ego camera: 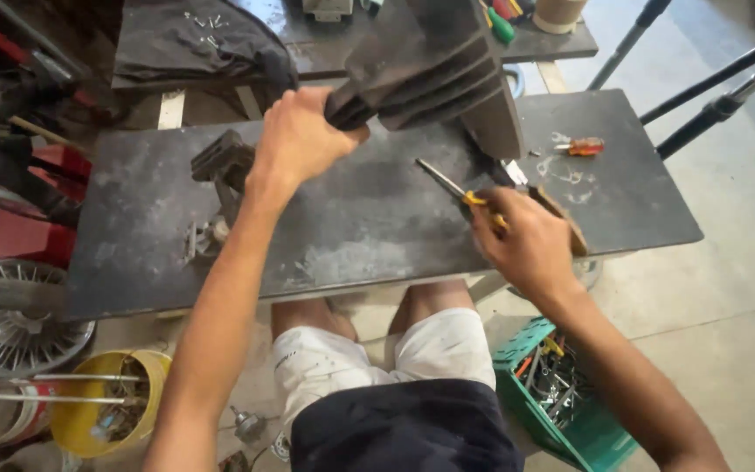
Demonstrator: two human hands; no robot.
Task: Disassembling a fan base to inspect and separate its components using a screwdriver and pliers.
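Grey finned metal block (430, 74), one, is grasped by the left hand (301, 135) at the table's (351, 236) far edge. Right hand (526, 245) clenches one yellow-handled screwdriver (456, 188); another orange-handled screwdriver (585, 146) lies near the far right corner.

Left arm stretches up toward frame centre, left hand (301, 135) clenched, knuckles up. Right arm angles in from lower right, right hand (526, 245) curled in a fist.

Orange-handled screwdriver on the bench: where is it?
Head view: the orange-handled screwdriver lies on the dark bench, far right, beyond the right hand, beside the finned black part.
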